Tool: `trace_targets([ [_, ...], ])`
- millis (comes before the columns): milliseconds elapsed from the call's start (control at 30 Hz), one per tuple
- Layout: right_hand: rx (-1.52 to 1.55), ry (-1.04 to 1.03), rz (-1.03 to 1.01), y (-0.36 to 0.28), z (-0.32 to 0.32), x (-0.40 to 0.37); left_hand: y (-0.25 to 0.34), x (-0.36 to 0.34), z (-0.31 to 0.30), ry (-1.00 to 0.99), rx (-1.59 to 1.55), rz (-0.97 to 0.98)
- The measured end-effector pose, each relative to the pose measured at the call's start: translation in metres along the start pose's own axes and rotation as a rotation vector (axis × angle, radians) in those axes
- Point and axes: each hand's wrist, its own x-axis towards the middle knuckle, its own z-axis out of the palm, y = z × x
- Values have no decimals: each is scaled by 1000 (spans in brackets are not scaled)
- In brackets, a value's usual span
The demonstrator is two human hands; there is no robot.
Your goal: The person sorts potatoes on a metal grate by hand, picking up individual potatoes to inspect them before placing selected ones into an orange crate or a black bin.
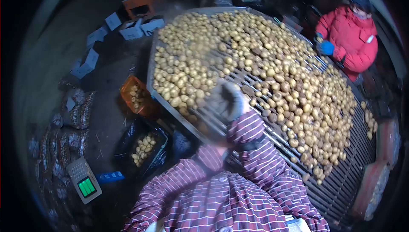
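Observation:
Many potatoes [311,104] lie spread over a slatted metal sorting table [221,126] in front of me. My right hand [233,100], in a pale and dark glove, is above the bare slats at the near side, close to the potatoes. Motion smears its fingers, and I cannot make out anything in them. My left forearm [206,159] reaches in from below to the table's near edge. Beyond the wrist, my left hand is blurred and partly hidden by my right arm, so its fingers do not show.
Left of the table are an orange crate [127,88] with potatoes and a black-lined bin [159,157] with more. Further left stand a scale [84,180], filled net sacks [76,140] and cartons [87,63]. A person in a red jacket [351,36] and blue glove [327,47] works across the table.

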Motion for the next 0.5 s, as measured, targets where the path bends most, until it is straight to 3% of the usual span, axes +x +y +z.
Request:
trace_targets([
  [33,-202,67,122,2,30,-9,1,0,-4,8,32,-21],
  [100,-1080,-253,-194,14,60,-26,3,-3,-14,26,106,-64],
  [133,-1101,-352,-128,28,70,-33,2,-8,-22,41,140,-84],
  [167,-1235,-494,-279,47,71,-39,0,-15,-31,67,171,-108],
  [233,-1408,-710,-222,74,71,-47,-6,-31,-54,125,227,-155],
  [367,-2027,-612,-360,95,48,-47,-16,-73,-108,279,327,-240],
  [400,-2237,-409,-423,112,37,-44,-18,-84,-121,321,343,-257],
  [433,-2280,-573,-260,114,35,-33,-20,-94,-133,362,353,-274],
  [500,-2213,-548,-275,112,44,-34,-23,-108,-151,424,373,-307],
])
